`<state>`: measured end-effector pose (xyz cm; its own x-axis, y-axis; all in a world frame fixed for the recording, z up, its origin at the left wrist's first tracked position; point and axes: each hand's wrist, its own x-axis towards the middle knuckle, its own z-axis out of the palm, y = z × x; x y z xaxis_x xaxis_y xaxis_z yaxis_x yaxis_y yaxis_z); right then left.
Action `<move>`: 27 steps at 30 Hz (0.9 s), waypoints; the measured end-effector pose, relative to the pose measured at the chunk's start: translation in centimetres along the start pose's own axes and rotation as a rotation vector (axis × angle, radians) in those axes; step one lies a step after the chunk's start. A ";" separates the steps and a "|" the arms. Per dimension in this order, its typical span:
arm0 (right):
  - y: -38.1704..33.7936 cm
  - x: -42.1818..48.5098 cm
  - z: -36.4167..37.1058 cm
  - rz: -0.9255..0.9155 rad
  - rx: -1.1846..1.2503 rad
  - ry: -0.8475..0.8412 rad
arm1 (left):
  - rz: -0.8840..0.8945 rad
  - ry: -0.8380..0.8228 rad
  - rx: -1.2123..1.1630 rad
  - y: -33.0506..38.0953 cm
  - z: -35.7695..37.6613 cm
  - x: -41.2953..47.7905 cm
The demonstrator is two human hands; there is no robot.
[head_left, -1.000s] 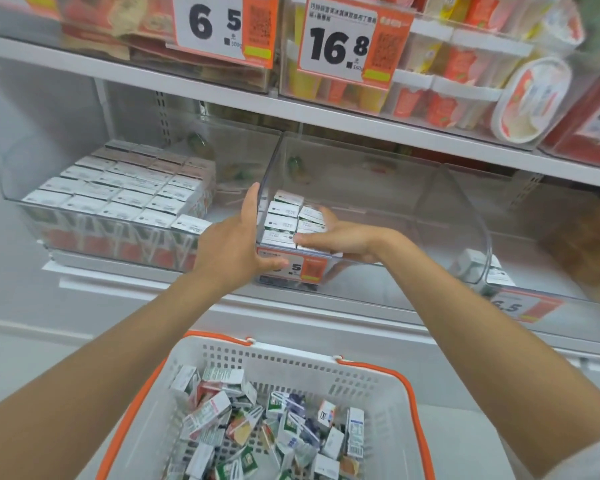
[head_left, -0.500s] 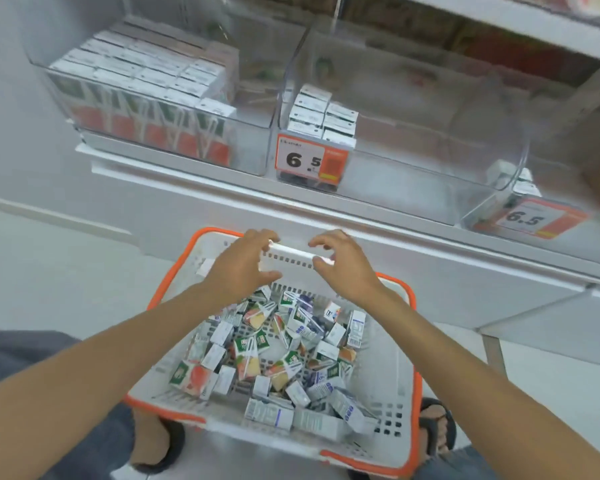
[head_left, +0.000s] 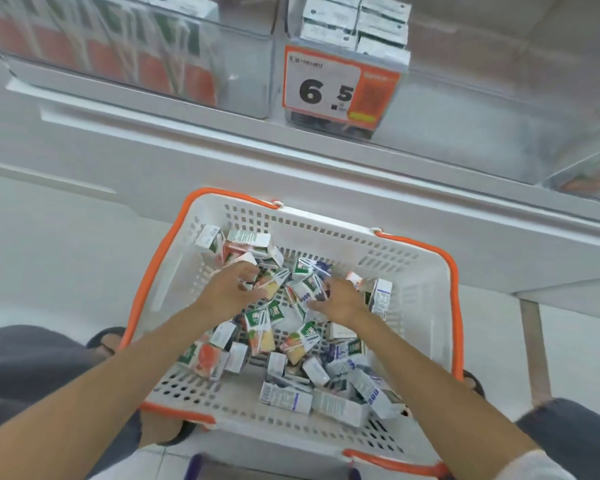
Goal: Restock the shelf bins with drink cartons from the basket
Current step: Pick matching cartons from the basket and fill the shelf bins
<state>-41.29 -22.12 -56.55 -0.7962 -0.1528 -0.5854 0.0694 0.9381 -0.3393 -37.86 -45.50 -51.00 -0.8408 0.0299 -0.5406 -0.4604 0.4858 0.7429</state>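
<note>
The white basket with orange rim (head_left: 426, 292) sits on the floor below me, holding several small drink cartons in a loose heap (head_left: 291, 368). Both my hands are down inside it. My left hand (head_left: 231, 294) curls its fingers and thumb around a peach-coloured carton (head_left: 269, 289). My right hand (head_left: 342, 301) closes on a white and blue carton (head_left: 303, 294). Above, the clear shelf bin (head_left: 465, 109) with the 6.5 price tag (head_left: 336, 86) holds a short stack of white cartons (head_left: 355, 24) at its left end. The left bin (head_left: 243, 81) is packed with cartons.
The white shelf ledge (head_left: 291, 157) juts out just above the basket's far rim. My sandalled feet (head_left: 106, 339) and dark trouser legs (head_left: 21, 362) flank the basket. A third bin's corner (head_left: 589, 174) shows at the right edge.
My hands dropped from the basket's far rim into the heap and curled around cartons. My view tilted further down, and the upper shelves have left the frame.
</note>
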 end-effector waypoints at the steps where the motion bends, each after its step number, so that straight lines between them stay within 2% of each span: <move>1: -0.5 -0.4 -0.4 -0.039 0.200 -0.023 | -0.072 -0.063 -0.046 0.4 0.6 0.0; 3: -1.6 -1.3 -1.2 -0.176 0.517 -0.150 | -0.262 -0.261 -0.300 0.8 1.7 0.1; 4: -1.9 -1.4 -1.5 -0.224 0.600 -0.215 | -0.349 -0.319 -0.467 0.8 2.0 0.1; 6: -1.7 -0.6 -1.8 -0.231 0.596 -0.192 | -0.427 -0.279 -0.659 -0.1 2.3 0.3; 9: -0.6 2.4 -1.3 -0.183 0.246 -0.026 | -0.411 -0.160 -0.559 -1.7 1.9 0.5; 13: -0.2 5.2 1.9 -0.100 -0.047 -0.080 | -0.415 -0.141 -0.589 -2.7 0.8 0.7; 15: 0.2 5.9 3.6 -0.047 -0.132 -0.054 | -0.396 -0.135 -0.576 -2.8 0.6 0.8; 17: 0.5 6.4 4.2 -0.023 -0.129 0.014 | -0.386 -0.126 -0.571 -2.9 0.6 0.8; 24: 0.7 5.3 3.8 -0.154 0.045 0.246 | -0.365 -0.102 -0.545 -3.3 1.4 0.7; 27: -0.1 3.1 1.6 -0.136 0.277 0.363 | -0.333 -0.060 -0.546 -2.6 1.0 0.7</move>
<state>-42.79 -23.18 -59.52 -0.9642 -0.1037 -0.2440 0.0686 0.7914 -0.6075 -36.98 -45.89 -53.69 -0.6180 0.0103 -0.7861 -0.7859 -0.0372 0.6173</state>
